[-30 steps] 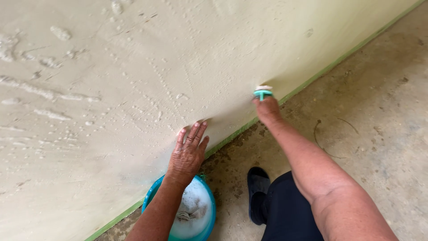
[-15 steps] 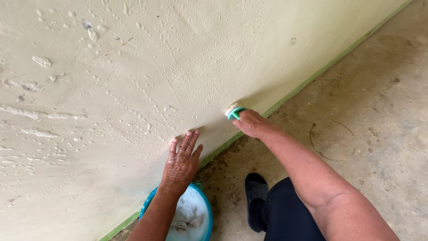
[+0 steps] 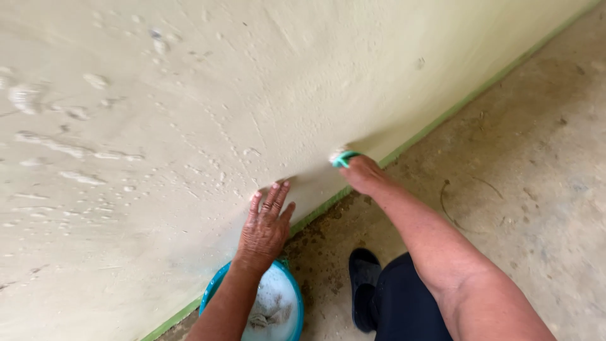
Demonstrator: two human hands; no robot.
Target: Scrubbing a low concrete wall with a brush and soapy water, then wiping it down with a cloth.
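My right hand (image 3: 365,174) fingers clenched round green scrub brush (image 3: 343,158), pressed on cream wall (image 3: 265,95). Left hand (image 3: 265,227) fingers released, flat on wall. Teal basin (image 3: 291,297) below left fingers; risk: wet palm slips, elbow tips basin.

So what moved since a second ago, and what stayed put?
The right hand, gripping a green brush, slid left along the bottom of the wall, closer to the left hand. Nothing was picked up or let go. The left hand stayed flat on the wall, above the blue basin, and the dark shoe stayed on the concrete floor.
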